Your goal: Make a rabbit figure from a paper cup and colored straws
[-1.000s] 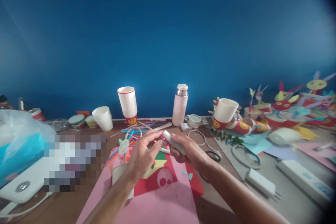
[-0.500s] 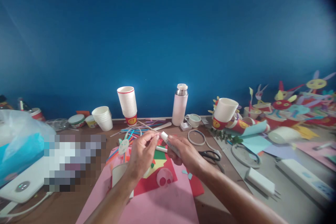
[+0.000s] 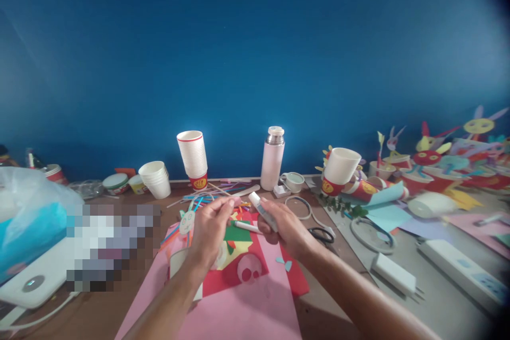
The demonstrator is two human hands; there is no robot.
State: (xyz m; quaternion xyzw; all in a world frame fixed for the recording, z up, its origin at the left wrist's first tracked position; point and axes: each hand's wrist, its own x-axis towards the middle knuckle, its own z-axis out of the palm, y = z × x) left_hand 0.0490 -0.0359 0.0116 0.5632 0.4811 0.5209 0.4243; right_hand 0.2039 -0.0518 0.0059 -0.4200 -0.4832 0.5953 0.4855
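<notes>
My left hand [image 3: 211, 226] pinches a small pink paper piece [image 3: 236, 201] between thumb and fingertips, raised over the paper pile. Just to its right, my right hand [image 3: 281, 220] is closed around a white glue stick [image 3: 255, 201], its white end pointing up and left, apart from the pink piece. Below them, a white marker [image 3: 247, 227] lies across green paper [image 3: 236, 232]. A pink paper face shape [image 3: 250, 270] rests on red paper [image 3: 217, 284], all on a large pink sheet [image 3: 243, 319]. Black-handled scissors [image 3: 322, 235] lie beyond my right wrist, partly hidden.
Stacked paper cups [image 3: 192, 156], a pink thermos [image 3: 273, 162] and a white paper cup [image 3: 343, 166] stand along the blue wall [image 3: 255, 64]. Rightward are paper-cup figures [image 3: 428, 162], a charger [image 3: 395, 274] and a power strip [image 3: 458, 271]. A plastic bag [image 3: 34, 212] sits left.
My hands have drawn apart. The glue stick has moved away from my left fingertips, up and to the right, and the pink piece in my left hand now shows more clearly.
</notes>
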